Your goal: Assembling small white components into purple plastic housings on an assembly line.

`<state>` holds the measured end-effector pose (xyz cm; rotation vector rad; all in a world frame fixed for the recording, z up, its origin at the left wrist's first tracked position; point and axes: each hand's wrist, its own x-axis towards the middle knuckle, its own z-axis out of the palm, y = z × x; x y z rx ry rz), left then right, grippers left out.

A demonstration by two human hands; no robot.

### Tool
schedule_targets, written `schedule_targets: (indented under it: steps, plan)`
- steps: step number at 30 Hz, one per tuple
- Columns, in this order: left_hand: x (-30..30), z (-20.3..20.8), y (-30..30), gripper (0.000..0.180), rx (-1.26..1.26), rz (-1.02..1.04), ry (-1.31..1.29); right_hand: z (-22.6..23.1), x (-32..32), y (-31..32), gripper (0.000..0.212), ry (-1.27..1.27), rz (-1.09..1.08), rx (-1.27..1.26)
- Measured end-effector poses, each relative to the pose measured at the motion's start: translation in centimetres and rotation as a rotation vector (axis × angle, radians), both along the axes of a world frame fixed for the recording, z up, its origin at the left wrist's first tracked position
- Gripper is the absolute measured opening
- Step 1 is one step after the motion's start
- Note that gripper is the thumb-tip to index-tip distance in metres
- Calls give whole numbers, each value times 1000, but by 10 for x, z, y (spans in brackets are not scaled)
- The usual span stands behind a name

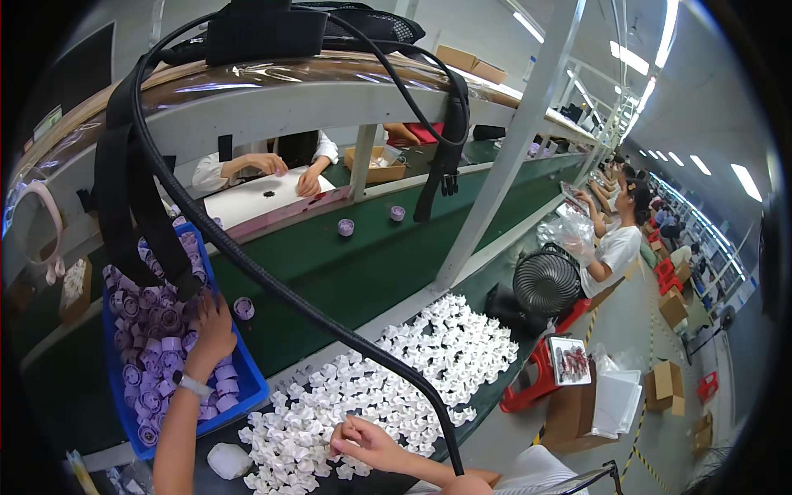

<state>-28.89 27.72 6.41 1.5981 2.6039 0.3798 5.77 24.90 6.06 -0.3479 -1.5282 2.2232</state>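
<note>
My left hand (213,332), with a light band on its wrist, reaches into a blue plastic tray (254,381) heaped with small purple cup-shaped pieces (153,355). Its fingers stretch over the pieces beside the tray's right wall, and I see nothing clearly gripped in them. At the lower middle, my right hand (367,444) is held over a wide spread of small white flower-like pieces (445,346). The fingers there are curled in toward the thumb, and whatever they may hold is hidden.
A green conveyor belt (289,272) beyond carries a few purple pieces (346,227). A black cable (285,305) and strap (144,206) hang across the view. Opposite, another person's hands (289,173) work at a white board. A black fan (546,279) stands right, near a red stool (532,379).
</note>
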Motion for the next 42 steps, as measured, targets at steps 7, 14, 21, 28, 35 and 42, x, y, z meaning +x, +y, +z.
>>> schedule_targets:
  steps: [7,14,21,28,35,42]
  plan:
    - [18,-19,-75,37,-117,-326,121,2,1,-3,28,-80,10,51]
    - [30,-17,-83,25,14,-318,129,-1,4,-12,28,-87,18,78]
    - [7,-7,-75,30,336,-232,-204,3,7,-17,22,-79,9,50]
    - [6,33,-108,46,664,39,-487,-12,6,-4,39,-90,34,-41]
    - [34,69,-171,44,966,173,-586,9,6,-15,35,-128,-31,17]
    - [153,118,-222,51,1024,256,-502,14,1,-10,32,-240,31,-17]
